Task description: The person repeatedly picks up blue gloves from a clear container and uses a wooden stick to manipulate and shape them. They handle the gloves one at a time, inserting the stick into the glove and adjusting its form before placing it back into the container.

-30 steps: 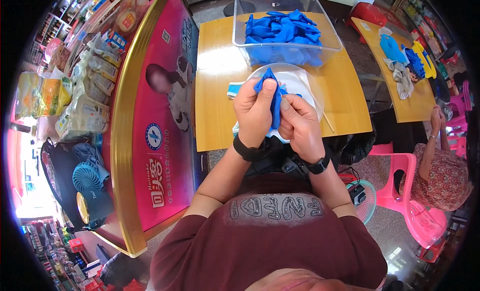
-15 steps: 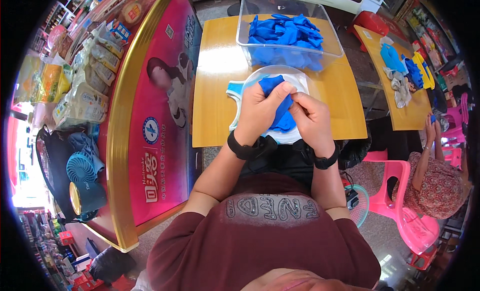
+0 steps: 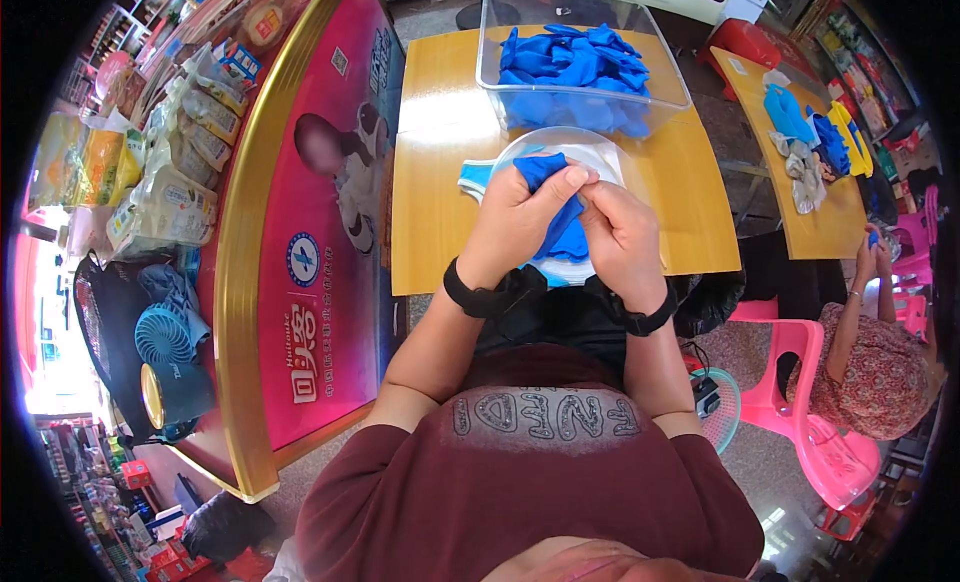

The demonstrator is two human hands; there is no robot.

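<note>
The largest thing before me is the yellow-brown rectangular wooden table. On its far part is the clear rectangular plastic box, with a loose heap of bright blue cloth pieces inside. If I pushed my arms forward carelessly, I think the box could be knocked, because it stands just beyond my hands.

Nearer to me is the round whitish shallow dish, close to the front edge of the table. A pull of my wrist could tip it, I suppose, since that edge leaves it little room. To its left lies a flat white-and-light-blue fabric piece; a sideways movement might drag it.

The soft, crumpled blue cloth is between my two hands, above the dish. My left hand is pinching its upper part between thumb and fingers. The fingertips of my right hand are pressed together beside my left thumb, but I cannot tell whether cloth is between them, for the fingers hide it. The smallest place is also the riskiest: if only a thin fold is pinched there, it could slip out, or too strong a pull could stretch the cloth.
</note>
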